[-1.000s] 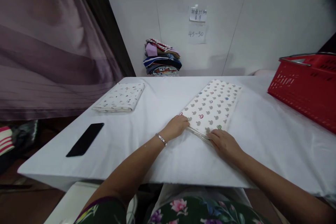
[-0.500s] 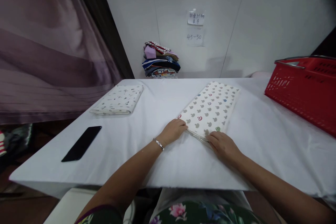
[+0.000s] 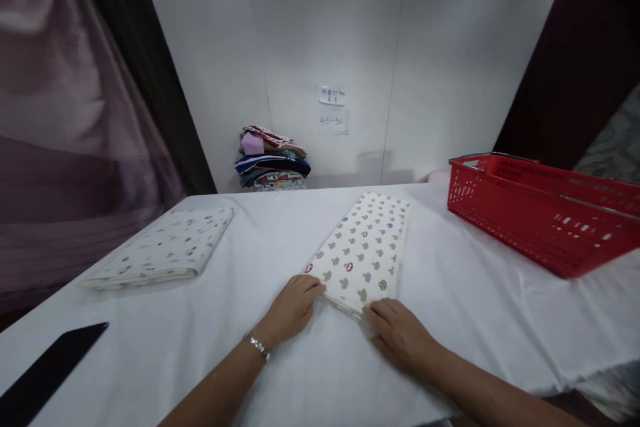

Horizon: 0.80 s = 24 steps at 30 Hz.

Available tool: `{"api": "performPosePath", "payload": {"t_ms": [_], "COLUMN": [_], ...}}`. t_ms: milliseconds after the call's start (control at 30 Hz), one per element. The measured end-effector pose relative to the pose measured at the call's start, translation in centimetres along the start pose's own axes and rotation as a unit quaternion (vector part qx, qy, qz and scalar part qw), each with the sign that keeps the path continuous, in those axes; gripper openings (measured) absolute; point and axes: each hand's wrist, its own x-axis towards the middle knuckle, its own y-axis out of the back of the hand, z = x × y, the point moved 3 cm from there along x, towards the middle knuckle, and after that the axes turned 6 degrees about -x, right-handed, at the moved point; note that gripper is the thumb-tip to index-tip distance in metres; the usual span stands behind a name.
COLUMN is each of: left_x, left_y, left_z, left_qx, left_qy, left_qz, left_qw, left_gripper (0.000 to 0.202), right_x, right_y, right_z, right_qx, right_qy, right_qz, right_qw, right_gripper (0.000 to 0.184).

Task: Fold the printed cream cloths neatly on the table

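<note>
A folded white cloth with grey, red, blue and green mushroom prints (image 3: 367, 247) lies on the white-covered table (image 3: 240, 347). My left hand (image 3: 296, 305), a silver bracelet on its wrist, grips the cloth's near left corner with closed fingers. At the near right corner, my right hand (image 3: 400, 335) has its fingers closed on the edge, the thumb below. Between the two hands the layered fold of the near edge shows. The far end of the cloth rests flat on the table.
To the left lies another folded white cloth with small prints (image 3: 165, 247), and nearer me a black phone (image 3: 50, 370). A red plastic basket (image 3: 525, 213) stands at the right. Beyond the table's far edge is a stack of folded fabrics (image 3: 273, 160) against the wall.
My view has tilted up and turned right, so more of the red basket shows and the phone is partly cut off. Both hands keep hold of the cloth's near corners, with little visible movement.
</note>
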Motion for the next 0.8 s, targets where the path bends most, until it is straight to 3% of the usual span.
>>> {"api": "performPosePath", "payload": {"t_ms": [200,367,700,800], "left_x": [0.4,1.0,1.6,1.6], "left_y": [0.0,0.2,0.2,0.5], "left_z": [-1.4,-1.5,-1.5,-1.6], "left_qx": [0.021,0.051,0.083,0.091], "left_qy": [0.016,0.016,0.006,0.011], "left_qz": [-0.012,-0.026,-0.031,-0.019], "left_qw": [1.000,0.998,0.996,0.996], "left_gripper": [0.055,0.060,0.047,0.043], "right_x": [-0.1,0.0,0.1,0.2], "right_y": [0.6,0.9,-0.1,-0.1], "right_z": [-0.1,0.3,0.8,0.7], "right_qx": [-0.003,0.019,0.003,0.034], "right_qy": [0.002,0.016,0.001,-0.032], "right_qz": [-0.032,-0.010,0.002,-0.003], "right_qw": [0.999,1.000,1.000,0.999], "right_gripper": [0.031,0.024,0.028,0.028]}}
